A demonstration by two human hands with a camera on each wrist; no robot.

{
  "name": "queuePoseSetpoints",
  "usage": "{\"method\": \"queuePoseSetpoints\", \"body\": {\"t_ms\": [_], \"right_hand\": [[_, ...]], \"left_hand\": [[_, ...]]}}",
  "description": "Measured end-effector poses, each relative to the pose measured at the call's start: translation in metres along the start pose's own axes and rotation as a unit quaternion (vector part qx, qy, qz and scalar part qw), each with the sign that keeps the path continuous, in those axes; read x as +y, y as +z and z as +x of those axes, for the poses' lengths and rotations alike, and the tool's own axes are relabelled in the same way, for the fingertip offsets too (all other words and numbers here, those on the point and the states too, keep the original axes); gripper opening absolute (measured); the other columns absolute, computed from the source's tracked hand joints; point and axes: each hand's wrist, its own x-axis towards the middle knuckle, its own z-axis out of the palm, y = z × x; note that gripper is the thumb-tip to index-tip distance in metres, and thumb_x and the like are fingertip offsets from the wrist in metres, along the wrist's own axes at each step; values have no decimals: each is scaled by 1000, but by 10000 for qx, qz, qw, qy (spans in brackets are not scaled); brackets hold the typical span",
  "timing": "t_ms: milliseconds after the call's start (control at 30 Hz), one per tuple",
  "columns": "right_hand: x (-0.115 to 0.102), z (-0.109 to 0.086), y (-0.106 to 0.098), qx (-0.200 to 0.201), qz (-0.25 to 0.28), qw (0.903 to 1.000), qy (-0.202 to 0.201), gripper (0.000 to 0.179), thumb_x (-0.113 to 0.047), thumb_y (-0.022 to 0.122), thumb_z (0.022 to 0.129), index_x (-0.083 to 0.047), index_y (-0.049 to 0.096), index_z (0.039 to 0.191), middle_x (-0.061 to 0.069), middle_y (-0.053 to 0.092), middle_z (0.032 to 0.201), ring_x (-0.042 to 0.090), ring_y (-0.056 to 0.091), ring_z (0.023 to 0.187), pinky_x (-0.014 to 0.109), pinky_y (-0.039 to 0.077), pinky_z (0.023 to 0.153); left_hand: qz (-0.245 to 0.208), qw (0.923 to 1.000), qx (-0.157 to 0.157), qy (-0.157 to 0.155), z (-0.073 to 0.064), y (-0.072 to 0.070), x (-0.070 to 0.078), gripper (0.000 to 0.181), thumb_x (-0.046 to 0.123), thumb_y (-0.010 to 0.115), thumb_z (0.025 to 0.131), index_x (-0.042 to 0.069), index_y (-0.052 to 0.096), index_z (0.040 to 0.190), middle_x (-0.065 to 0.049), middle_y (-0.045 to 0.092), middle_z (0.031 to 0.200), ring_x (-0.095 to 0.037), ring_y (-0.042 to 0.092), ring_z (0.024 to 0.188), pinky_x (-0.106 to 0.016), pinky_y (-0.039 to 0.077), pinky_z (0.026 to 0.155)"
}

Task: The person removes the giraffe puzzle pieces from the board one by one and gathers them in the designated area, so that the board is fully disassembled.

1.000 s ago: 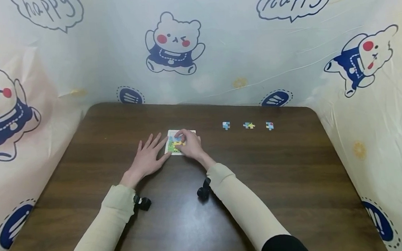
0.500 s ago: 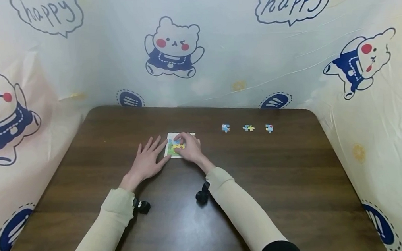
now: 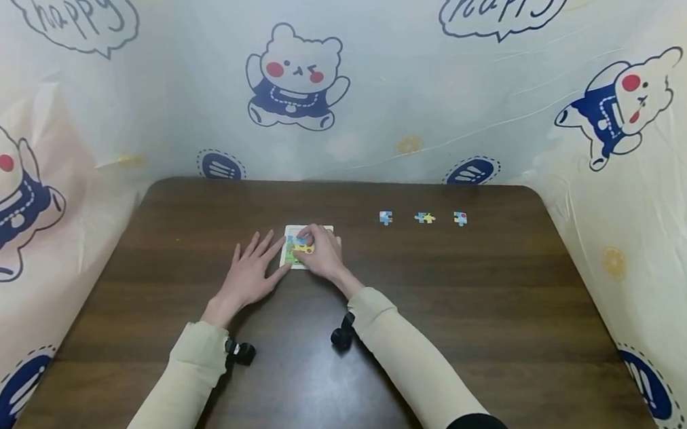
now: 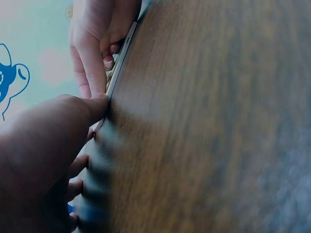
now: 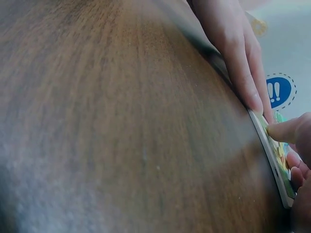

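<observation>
A small jigsaw puzzle [image 3: 292,247] with a white border and a green, yellow and blue picture lies flat on the table. My left hand [image 3: 249,274] rests at its left side with fingers spread, and the thumb touches the near left corner. Over the puzzle's right part, my right hand [image 3: 324,253] has its thumb and bent index finger on a puzzle piece [image 3: 303,248], whose outline blends into the picture. In the right wrist view the right thumb [image 5: 284,131] touches the puzzle's surface, and the other fingers curl beside it. The right hand hides the puzzle's right side.
Three loose puzzle pieces lie in a row to the right: a blue one [image 3: 385,217], a yellow-and-blue one [image 3: 425,217] and a blue one with red [image 3: 460,218]. The brown wooden table [image 3: 481,311] ends at a printed cloth [image 3: 394,87] behind.
The right thumb and index finger have shifted slightly left over the puzzle. The left hand keeps its place at the puzzle's edge, and the loose pieces lie as before.
</observation>
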Motion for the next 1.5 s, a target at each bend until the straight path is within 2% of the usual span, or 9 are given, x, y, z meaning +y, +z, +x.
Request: {"method": "queuePoseSetpoints", "body": {"t_ms": [233,367,467,667,967,1133,1233,1333,1500], "right_hand": [[2,-1,2,111,132,9998,-116,33,-22,84,95,-12,72,125,9,71,108,25,64,107,33,37,94],[5,-2,5,172,217,9993,-242,32,-21,83,97,-11,72,126,10,72,120,27,66,114,36,38,97],[7,-2,6,259,253,9988,-332,32,-20,83,97,-12,72,126,9,72,126,26,66,112,36,39,97],[8,-2,6,291,235,9982,-462,33,-21,82,99,-12,72,129,9,73,125,26,65,104,32,37,93],[9,-3,6,291,-209,9972,-658,31,-22,81,99,-11,72,127,8,74,120,26,67,110,35,41,95],[9,-2,6,279,-235,9974,-629,32,-23,80,101,-10,71,129,8,75,121,27,67,115,35,41,95],[10,-1,4,238,-30,9979,-598,32,-23,79,102,-8,70,130,10,75,126,27,68,112,35,41,95],[11,1,2,191,489,9972,-526,32,-20,79,102,-6,69,129,12,76,127,29,69,107,35,39,98],[15,1,-6,82,1355,9901,-352,32,-13,81,100,-3,71,129,16,78,121,28,70,103,29,47,95]], "left_hand": [[-14,10000,-26,-24,0,-1,-1,74,52,56,112,20,33,175,-18,22,184,-48,12,172,-79,6,134],[-23,10000,-54,-26,-1,-1,0,75,53,56,112,19,33,175,-18,22,184,-48,12,172,-79,6,134],[-33,10000,-51,-17,-1,-2,0,75,54,55,112,19,32,175,-18,22,184,-49,12,172,-79,6,133],[-71,10000,-39,-36,0,-3,0,75,53,55,112,19,32,175,-18,20,185,-48,11,172,-79,5,134],[-28,10000,-61,-16,1,-1,-1,74,53,55,113,20,32,175,-17,20,185,-48,11,172,-79,5,134],[-63,10000,-37,-3,1,-1,0,74,53,55,113,20,33,175,-17,21,185,-47,11,172,-78,4,134],[-91,10000,-8,21,1,-2,0,73,51,56,113,19,33,175,-17,22,184,-47,11,172,-79,4,134],[-100,9999,7,39,1,-2,0,73,51,56,113,19,33,174,-18,22,184,-48,11,172,-79,4,134],[-85,10000,-30,16,1,-1,1,74,52,55,113,19,33,175,-17,21,184,-48,11,172,-79,4,134]]}}
